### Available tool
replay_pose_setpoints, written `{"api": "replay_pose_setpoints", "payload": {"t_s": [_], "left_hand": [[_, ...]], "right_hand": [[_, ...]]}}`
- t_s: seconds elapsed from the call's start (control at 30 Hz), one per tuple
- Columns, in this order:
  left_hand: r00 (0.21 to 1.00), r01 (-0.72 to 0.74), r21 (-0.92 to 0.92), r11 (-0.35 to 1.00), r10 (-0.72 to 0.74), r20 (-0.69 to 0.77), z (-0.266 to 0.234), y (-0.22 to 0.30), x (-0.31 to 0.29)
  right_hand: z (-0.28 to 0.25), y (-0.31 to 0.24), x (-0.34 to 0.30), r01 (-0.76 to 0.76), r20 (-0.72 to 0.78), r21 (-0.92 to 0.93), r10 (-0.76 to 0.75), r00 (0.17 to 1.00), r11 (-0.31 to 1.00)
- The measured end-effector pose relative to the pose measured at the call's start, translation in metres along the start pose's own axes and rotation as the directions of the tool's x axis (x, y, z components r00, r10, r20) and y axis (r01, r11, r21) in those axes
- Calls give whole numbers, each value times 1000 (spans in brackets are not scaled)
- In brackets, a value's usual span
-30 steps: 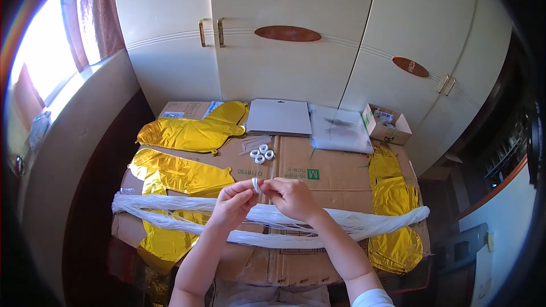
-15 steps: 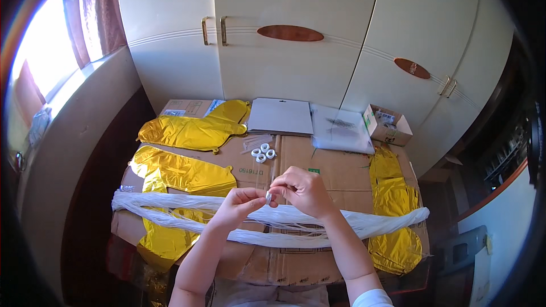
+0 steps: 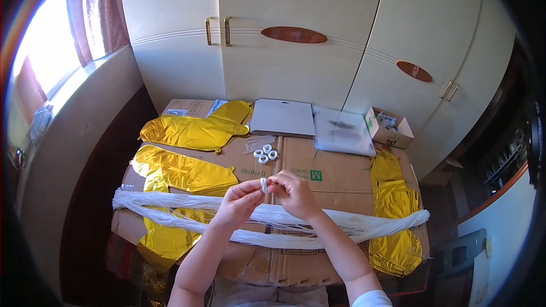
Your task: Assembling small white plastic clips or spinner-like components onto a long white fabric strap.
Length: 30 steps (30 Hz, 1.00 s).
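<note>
A small white ring-shaped roll [image 3: 263,185] is held up over the middle of the table. My left hand [image 3: 239,202] pinches it between thumb and fingers. From the other side, my right hand [image 3: 292,194] is closed with its fingertips at the roll's edge; whether a loose end lies between them is too small to see. Below both hands a long hank of white strands [image 3: 284,215] stretches across the cardboard. Several similar white rolls [image 3: 265,154] sit clustered just beyond my hands.
Gold foil balloons, flat, lie at the left [image 3: 187,171], far left [image 3: 196,132] and right [image 3: 392,210] of the cardboard sheet [image 3: 341,187]. Along the back are grey boards [image 3: 282,117], clear plastic sleeves [image 3: 343,131] and an open small box [image 3: 392,128]. Cabinet doors [image 3: 296,68] stand behind.
The white roll is tilted differently and held a little higher. My right hand has shifted slightly left and down, its fingers curled closer to the roll.
</note>
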<state>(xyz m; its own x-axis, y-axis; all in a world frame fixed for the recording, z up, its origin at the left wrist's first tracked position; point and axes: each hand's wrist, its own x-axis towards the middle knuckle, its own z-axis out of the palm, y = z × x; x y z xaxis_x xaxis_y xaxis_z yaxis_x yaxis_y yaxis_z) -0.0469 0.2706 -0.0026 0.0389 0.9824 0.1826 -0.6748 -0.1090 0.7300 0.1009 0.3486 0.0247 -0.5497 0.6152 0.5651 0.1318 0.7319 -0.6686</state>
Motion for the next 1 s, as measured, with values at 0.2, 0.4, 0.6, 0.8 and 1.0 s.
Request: {"api": "replay_pose_setpoints", "payload": {"t_s": [0.2,0.4,0.6,0.8,1.0], "left_hand": [[986,-109,227,968,135,-101,8,7,5],[992,62,561,825,9,-124,2,2,0],[997,69,478,876,-76,-5,10,11,-1],[1000,29,44,999,-28,-11,-3,3,0],[988,-133,64,989,137,-70,3,-3,2]], "right_hand": [[-6,-15,0,160,17,-281,-162,987,946],[-19,-24,6,221,-37,-263,-239,970,939],[-20,-5,3,-15,57,28,14,998,999],[-5,-8,3,-8,21,78,7,1000,997],[-3,-15,-1,-211,68,122,204,977,970]]}}
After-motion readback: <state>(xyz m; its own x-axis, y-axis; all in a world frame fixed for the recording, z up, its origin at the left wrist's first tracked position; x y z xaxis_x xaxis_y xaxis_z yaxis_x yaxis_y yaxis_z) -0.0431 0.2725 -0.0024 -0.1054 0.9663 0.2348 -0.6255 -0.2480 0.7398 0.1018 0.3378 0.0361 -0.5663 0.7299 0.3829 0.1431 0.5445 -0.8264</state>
